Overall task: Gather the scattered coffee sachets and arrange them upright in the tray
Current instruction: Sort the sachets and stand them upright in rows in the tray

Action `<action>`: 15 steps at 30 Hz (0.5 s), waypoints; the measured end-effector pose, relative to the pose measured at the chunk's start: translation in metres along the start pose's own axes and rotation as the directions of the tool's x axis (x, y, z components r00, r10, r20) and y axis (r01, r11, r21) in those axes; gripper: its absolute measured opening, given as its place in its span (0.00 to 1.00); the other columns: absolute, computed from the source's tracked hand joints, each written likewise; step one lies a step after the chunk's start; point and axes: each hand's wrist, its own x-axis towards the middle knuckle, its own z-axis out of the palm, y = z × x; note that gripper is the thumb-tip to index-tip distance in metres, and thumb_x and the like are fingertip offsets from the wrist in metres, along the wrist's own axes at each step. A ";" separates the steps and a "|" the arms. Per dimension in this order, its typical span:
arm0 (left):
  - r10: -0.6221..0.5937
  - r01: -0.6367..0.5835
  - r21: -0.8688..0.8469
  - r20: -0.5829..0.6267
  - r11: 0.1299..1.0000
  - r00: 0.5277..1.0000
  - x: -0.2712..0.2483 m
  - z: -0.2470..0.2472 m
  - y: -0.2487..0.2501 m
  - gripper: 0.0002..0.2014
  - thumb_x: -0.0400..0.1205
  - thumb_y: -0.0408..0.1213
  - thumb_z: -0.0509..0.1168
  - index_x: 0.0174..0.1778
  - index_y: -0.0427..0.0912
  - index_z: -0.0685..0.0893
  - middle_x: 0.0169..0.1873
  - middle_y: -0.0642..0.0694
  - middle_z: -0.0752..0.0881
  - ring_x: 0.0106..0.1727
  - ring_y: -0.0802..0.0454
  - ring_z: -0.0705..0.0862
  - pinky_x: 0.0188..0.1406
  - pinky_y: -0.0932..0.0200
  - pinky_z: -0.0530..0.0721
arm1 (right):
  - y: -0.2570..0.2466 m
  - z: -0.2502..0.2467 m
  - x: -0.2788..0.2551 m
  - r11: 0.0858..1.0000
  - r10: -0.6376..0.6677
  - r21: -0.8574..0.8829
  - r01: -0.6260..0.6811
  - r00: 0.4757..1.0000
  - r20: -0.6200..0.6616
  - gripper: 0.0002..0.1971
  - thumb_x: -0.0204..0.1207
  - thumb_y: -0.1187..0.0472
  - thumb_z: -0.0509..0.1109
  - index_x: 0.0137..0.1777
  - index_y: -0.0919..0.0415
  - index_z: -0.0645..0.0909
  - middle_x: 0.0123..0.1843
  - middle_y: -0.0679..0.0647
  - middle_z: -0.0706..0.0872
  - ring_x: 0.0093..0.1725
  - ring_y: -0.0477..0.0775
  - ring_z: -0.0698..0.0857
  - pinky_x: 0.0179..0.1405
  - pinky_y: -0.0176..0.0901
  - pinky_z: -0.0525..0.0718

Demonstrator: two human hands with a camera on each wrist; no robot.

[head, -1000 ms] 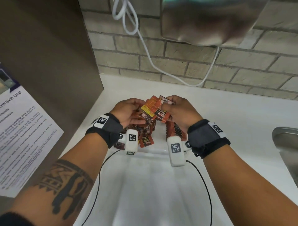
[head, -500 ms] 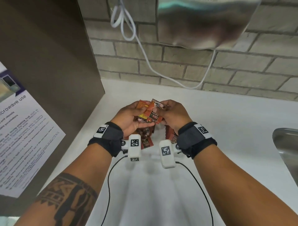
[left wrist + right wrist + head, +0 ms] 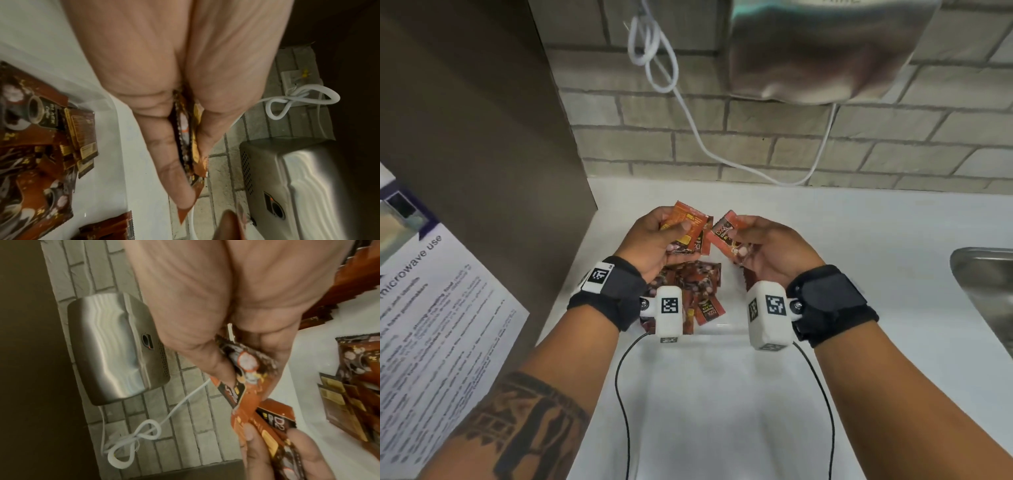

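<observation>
While the left hand grips several sachets mid-frame, the right hand pinches one sachet just beside them

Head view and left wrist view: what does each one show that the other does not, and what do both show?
Only the head view shows the right hand holding one sachet, the notice and the sink. Only the left wrist view shows the dryer's sensor and the wall socket. Both show the left hand gripping a stack of sachets, loose sachets below, and the knotted cord.
</observation>
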 end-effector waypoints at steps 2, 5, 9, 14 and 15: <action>0.015 -0.015 0.009 -0.006 1.000 1.000 -0.002 0.003 0.000 0.13 0.83 0.28 0.69 0.63 0.38 0.81 0.56 0.42 0.88 0.50 0.47 0.91 0.40 0.48 0.93 | 0.003 0.003 -0.005 0.997 0.035 0.073 -0.036 0.999 0.021 0.09 0.82 0.75 0.61 0.59 0.72 0.79 0.55 0.70 0.89 0.51 0.63 0.90 0.45 0.48 0.92; 0.041 -0.040 0.012 -0.025 0.999 0.999 -0.006 0.008 0.001 0.19 0.80 0.29 0.72 0.67 0.38 0.80 0.57 0.43 0.89 0.54 0.43 0.91 0.38 0.50 0.92 | 0.002 0.002 -0.010 0.989 0.062 0.135 -0.066 0.998 0.033 0.11 0.83 0.73 0.55 0.57 0.72 0.79 0.55 0.70 0.89 0.53 0.68 0.90 0.45 0.52 0.93; 0.052 -0.051 0.022 -0.045 0.998 0.998 -0.010 0.014 0.001 0.20 0.78 0.28 0.74 0.66 0.39 0.81 0.57 0.43 0.89 0.50 0.44 0.92 0.38 0.51 0.91 | -0.007 -0.002 -0.011 0.999 -0.034 -0.015 0.034 0.999 0.014 0.11 0.82 0.74 0.49 0.56 0.67 0.72 0.58 0.72 0.89 0.60 0.70 0.89 0.59 0.61 0.88; 0.071 -0.068 0.053 -0.052 0.996 0.996 -0.013 0.022 0.001 0.22 0.75 0.29 0.77 0.64 0.39 0.81 0.57 0.42 0.88 0.48 0.44 0.92 0.37 0.51 0.90 | -0.016 -0.002 -0.005 0.930 -0.135 -0.352 0.106 0.989 -0.061 0.05 0.86 0.65 0.59 0.57 0.58 0.73 0.50 0.61 0.90 0.49 0.57 0.91 0.52 0.54 0.85; 0.075 -0.071 0.066 -0.050 0.995 0.996 -0.013 0.024 0.001 0.20 0.75 0.29 0.78 0.62 0.40 0.82 0.58 0.40 0.87 0.48 0.44 0.92 0.36 0.51 0.90 | -0.016 -0.002 -0.005 0.884 -0.150 -0.451 0.120 0.988 -0.031 0.05 0.85 0.61 0.66 0.59 0.57 0.76 0.50 0.59 0.90 0.46 0.53 0.90 0.49 0.49 0.85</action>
